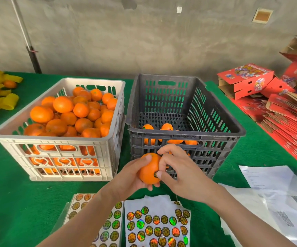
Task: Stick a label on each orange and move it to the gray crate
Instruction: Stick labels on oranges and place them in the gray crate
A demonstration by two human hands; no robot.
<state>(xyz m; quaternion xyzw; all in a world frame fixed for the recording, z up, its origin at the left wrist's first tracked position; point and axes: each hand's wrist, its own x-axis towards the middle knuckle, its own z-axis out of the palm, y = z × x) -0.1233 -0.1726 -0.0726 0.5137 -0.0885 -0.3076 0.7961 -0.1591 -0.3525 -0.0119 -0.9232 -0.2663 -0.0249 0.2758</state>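
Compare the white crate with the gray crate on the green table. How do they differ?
The white crate is heaped with oranges; the gray crate holds only a few on its floor. The white crate has heart-shaped cutouts in front; the gray crate has plain slots. Both are slotted plastic crates, side by side.

2 bare forearms (pixel 83 220), bare left hand (pixel 129 177), bare right hand (pixel 181 173), short fingernails (pixel 148 157)

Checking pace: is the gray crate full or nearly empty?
Nearly empty: the gray crate holds few oranges, at its near end; its floor is mostly bare.
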